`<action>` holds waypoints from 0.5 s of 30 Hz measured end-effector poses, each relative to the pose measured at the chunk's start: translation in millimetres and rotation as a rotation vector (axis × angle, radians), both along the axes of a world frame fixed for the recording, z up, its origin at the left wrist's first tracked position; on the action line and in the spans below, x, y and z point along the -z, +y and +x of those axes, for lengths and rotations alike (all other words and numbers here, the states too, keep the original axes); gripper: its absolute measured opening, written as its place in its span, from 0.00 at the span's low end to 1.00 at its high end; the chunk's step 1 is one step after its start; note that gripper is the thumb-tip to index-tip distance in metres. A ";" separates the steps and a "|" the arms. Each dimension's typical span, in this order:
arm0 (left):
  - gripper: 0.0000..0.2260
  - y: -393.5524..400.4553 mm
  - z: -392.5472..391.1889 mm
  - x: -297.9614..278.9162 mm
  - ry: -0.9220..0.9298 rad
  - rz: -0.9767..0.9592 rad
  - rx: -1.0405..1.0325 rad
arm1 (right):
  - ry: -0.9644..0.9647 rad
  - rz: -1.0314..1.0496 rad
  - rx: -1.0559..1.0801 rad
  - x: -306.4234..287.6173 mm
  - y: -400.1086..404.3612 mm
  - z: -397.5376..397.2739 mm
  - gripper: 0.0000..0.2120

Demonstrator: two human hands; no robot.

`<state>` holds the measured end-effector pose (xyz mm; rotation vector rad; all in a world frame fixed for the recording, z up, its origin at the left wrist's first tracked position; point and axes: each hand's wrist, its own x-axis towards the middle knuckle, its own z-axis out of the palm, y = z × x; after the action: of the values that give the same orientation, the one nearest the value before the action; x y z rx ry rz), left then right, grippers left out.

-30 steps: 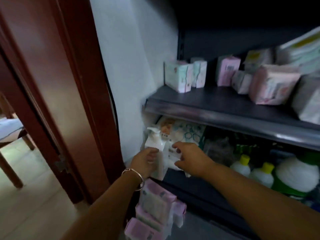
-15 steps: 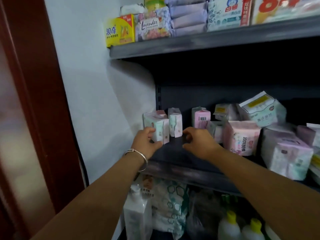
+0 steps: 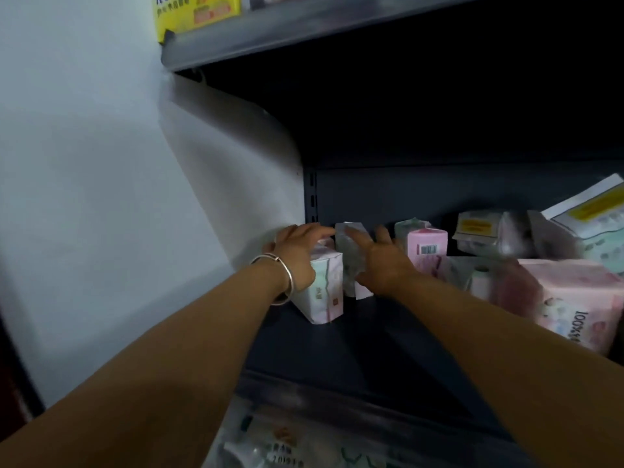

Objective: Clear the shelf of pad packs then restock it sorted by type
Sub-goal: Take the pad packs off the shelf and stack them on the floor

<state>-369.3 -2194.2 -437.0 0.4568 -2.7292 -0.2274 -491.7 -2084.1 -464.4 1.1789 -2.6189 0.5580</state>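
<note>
On the dark shelf (image 3: 371, 346), a white and green pad pack (image 3: 324, 292) stands at the far left, and my left hand (image 3: 297, 255) lies over its top with fingers curled round it. Beside it a second small pack (image 3: 349, 251) stands upright; my right hand (image 3: 378, 261) reaches over it, fingers spread across its side. Further right stand a pink pack with a barcode (image 3: 427, 246), a large pink pack (image 3: 570, 305) and pale packs with yellow labels (image 3: 486, 234). The view is blurred.
A white wall (image 3: 101, 197) closes the shelf's left end. The upper shelf (image 3: 270, 32) carries a yellow box (image 3: 196, 11) above my hands. Below the shelf's front lip lie printed plastic packages (image 3: 287, 444).
The view rose from the lower shelf to the pad shelf. Both hands left the lower shelf's items, reached deeper onto the pad shelf and now lie over the two leftmost packs.
</note>
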 end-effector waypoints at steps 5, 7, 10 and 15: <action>0.36 -14.9 -13.1 -5.3 -0.220 -0.129 0.039 | -0.043 0.054 -0.020 3.0 -21.4 -13.7 0.40; 0.32 -18.8 -19.4 1.3 -0.219 -0.127 0.057 | -0.035 0.037 -0.063 4.5 -27.3 -17.4 0.34; 0.25 -18.6 -21.4 6.4 -0.135 -0.120 0.080 | -0.019 -0.064 -0.005 3.8 -27.7 -17.4 0.20; 0.24 -12.7 -16.3 -1.1 -0.152 -0.147 0.075 | 0.073 -0.181 0.134 9.1 -17.0 -10.3 0.20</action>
<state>-385.6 -2206.9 -435.9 0.3437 -2.8885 -0.0101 -502.0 -2101.2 -473.5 0.9443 -2.5016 0.6943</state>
